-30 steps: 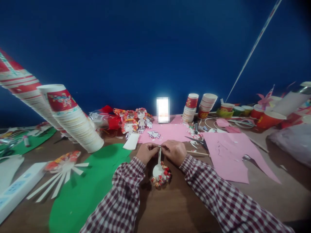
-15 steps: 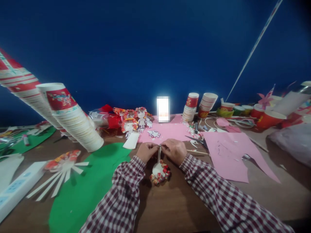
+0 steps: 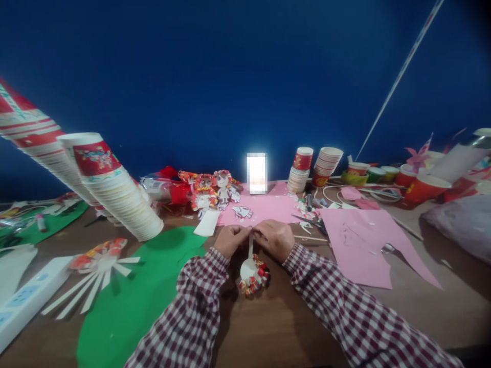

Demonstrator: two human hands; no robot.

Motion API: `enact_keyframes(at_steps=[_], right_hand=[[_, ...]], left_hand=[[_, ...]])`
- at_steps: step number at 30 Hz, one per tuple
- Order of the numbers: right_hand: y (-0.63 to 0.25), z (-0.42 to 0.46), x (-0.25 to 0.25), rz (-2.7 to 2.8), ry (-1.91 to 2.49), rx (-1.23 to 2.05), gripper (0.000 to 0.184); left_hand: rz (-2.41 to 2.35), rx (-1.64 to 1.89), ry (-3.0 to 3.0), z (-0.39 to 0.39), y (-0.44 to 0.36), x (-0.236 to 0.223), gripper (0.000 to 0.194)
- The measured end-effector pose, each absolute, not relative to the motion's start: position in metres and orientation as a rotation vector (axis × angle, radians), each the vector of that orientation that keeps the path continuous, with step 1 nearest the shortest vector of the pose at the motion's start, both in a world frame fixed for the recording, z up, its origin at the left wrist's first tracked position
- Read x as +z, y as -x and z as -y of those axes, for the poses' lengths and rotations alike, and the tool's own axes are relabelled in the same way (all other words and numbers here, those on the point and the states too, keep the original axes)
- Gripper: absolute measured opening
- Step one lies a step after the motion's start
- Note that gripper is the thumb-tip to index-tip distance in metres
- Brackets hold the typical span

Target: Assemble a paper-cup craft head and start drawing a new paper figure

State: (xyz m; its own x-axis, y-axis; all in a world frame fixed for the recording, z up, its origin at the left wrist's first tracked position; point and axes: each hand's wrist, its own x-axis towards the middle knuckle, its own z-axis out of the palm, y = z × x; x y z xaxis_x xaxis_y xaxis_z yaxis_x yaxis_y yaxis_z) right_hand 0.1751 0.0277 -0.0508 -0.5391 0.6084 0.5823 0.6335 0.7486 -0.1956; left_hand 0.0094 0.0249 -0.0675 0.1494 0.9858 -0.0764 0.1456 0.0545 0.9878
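Note:
A cut paper cup (image 3: 248,270) hangs or rests in front of me, with a round white base ringed by red and gold curled strips. One long white strip (image 3: 250,246) rises from it toward my fingers. My left hand (image 3: 232,240) pinches the strip's top end with thumb and forefinger. Close against it, my right hand (image 3: 276,238) is closed on the same end from the other side. The fingertips partly hide that end. Whether the curled part touches the table is hard to tell.
Tall paper cup stacks (image 3: 123,189) lean at left, near a splayed cut cup (image 3: 102,266) and green paper (image 3: 149,286). Pink paper (image 3: 360,250) and dark scissors (image 3: 312,222) lie right. Paper figures (image 3: 215,191) stand behind my hands; a power strip (image 3: 34,299) is at left.
The curled part of the cut cup has shifted slightly downward and turned a little. Both hands keep their pinch at the strip's end, with small finger movements.

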Motion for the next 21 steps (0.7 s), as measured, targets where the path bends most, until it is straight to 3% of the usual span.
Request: enact_keyframes(at_steps=[21], right_hand=[[-0.174, -0.027, -0.056, 2.197, 1.13, 0.215, 0.013]], left_hand=[[-1.317, 1.069, -1.468, -0.027, -0.006, -0.069, 0.025]])
